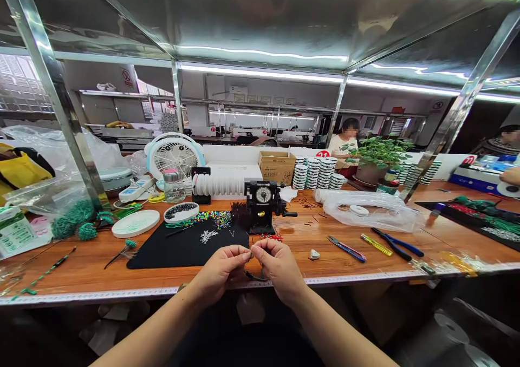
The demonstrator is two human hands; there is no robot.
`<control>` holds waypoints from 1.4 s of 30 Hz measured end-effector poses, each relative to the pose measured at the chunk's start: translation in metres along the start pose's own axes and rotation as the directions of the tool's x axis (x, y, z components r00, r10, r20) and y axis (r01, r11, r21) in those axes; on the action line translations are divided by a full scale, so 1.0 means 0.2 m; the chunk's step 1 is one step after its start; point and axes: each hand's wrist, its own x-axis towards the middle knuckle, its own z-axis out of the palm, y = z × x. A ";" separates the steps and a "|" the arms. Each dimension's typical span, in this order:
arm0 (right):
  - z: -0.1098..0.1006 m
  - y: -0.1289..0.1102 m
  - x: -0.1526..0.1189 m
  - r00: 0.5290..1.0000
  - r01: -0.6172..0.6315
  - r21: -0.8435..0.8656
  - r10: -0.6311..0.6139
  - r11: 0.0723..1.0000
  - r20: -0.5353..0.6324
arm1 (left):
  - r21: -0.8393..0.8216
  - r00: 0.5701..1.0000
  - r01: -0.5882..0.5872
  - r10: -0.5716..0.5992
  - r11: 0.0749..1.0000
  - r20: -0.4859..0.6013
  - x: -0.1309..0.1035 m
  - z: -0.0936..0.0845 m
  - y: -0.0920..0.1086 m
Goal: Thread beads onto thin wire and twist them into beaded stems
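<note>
Fingers [246,256] of both hands pinch together on a thin wire piece [254,274], too small to make out, at the surface [365,272] edge, just before the black mat [179,250] and winding machine [263,204].

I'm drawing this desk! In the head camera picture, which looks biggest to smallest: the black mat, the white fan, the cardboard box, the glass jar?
1. black mat, widest, though it lies nearest the camera
2. white fan
3. cardboard box, farther back, so it may look small
4. glass jar, clearly smallest
</note>
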 end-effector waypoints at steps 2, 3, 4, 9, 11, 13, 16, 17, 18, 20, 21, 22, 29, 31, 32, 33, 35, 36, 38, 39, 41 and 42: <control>0.00 -0.01 0.00 1.000 0.011 0.021 -0.011 1.000 0.012 | 0.002 1.000 0.002 -0.002 1.000 -0.004 0.00 0.00 0.00; -0.01 -0.01 0.00 1.000 0.022 0.040 -0.022 0.999 0.017 | 0.001 1.000 0.003 -0.003 1.000 -0.006 0.00 0.00 0.00; -0.01 -0.02 0.00 0.999 0.025 0.060 -0.027 0.998 0.020 | -0.001 1.000 0.004 -0.004 1.000 -0.008 0.00 0.00 0.01; -0.05 -0.06 0.00 0.993 -0.054 0.021 0.052 0.998 0.111 | -0.024 1.000 0.000 -0.001 1.000 -0.015 -0.01 0.00 0.01; -0.06 -0.06 0.00 0.986 -0.035 -0.011 0.036 0.999 0.163 | -0.029 1.000 0.000 0.000 1.000 -0.012 -0.01 0.00 0.01; -0.07 -0.05 0.00 0.981 -0.018 0.001 0.017 1.000 0.192 | -0.031 1.000 0.004 -0.004 1.000 -0.006 -0.01 0.00 0.01; -0.07 -0.04 0.01 0.985 -0.008 0.026 0.003 1.000 0.174 | -0.035 1.000 0.006 -0.006 0.999 -0.006 0.00 0.00 0.01; -0.07 -0.04 0.02 0.987 0.006 0.018 -0.009 1.000 0.161 | -0.036 1.000 0.004 -0.005 0.999 -0.008 0.00 0.00 0.01; -0.07 -0.04 0.02 0.988 0.024 0.002 -0.024 1.000 0.152 | -0.037 1.000 0.003 -0.004 0.999 -0.011 0.00 0.00 0.01; -0.07 -0.05 0.03 0.987 0.067 -0.053 -0.059 0.996 0.149 | -0.034 1.000 0.001 -0.002 0.999 -0.019 0.00 0.00 0.01; -0.08 -0.06 0.03 0.986 0.092 -0.087 -0.078 0.992 0.149 | -0.033 1.000 0.000 -0.001 0.999 -0.022 0.00 0.00 0.01; -0.08 -0.06 0.04 0.984 0.119 -0.126 -0.100 0.985 0.146 | -0.032 1.000 0.000 -0.001 0.999 -0.024 0.00 0.00 0.01; -0.11 -0.12 0.04 0.964 0.232 -0.381 -0.161 0.895 0.210 | -0.033 0.999 0.009 -0.010 0.999 -0.036 0.00 0.00 0.01; -0.12 -0.15 0.04 0.952 0.182 -0.366 -0.070 0.913 0.299 | -0.032 0.999 0.018 -0.019 0.999 -0.030 -0.01 0.00 0.02; -0.12 -0.16 0.03 0.944 0.140 -0.354 -0.017 0.925 0.329 | -0.031 0.999 0.024 -0.024 0.999 -0.025 -0.01 0.00 0.02; -0.12 -0.17 0.03 0.939 0.092 -0.340 0.033 0.936 0.343 | -0.029 0.999 0.030 -0.030 0.999 -0.019 -0.01 0.01 0.03; -0.12 -0.18 0.04 0.935 0.006 -0.307 0.104 0.952 0.339 | -0.024 0.999 0.042 -0.042 0.999 -0.008 -0.01 0.01 0.03; -0.12 -0.18 0.04 0.934 -0.024 -0.290 0.125 0.957 0.335 | -0.022 0.999 0.044 -0.045 0.999 -0.005 -0.01 0.01 0.03; -0.12 -0.17 0.05 0.931 -0.058 -0.265 0.148 0.962 0.333 | -0.015 0.999 0.038 -0.038 0.999 -0.008 -0.01 0.01 0.03; -0.12 -0.17 0.05 0.930 -0.070 -0.259 0.157 0.963 0.333 | -0.011 0.999 0.031 -0.032 0.999 -0.011 0.00 0.01 0.03; -0.13 -0.16 0.06 0.928 -0.090 -0.249 0.172 0.964 0.331 | -0.005 1.000 0.024 -0.024 1.000 -0.013 0.00 0.00 0.02; -0.13 -0.16 0.06 0.927 -0.097 -0.242 0.176 0.965 0.332 | -0.003 1.000 0.025 -0.025 1.000 -0.013 0.01 0.00 0.02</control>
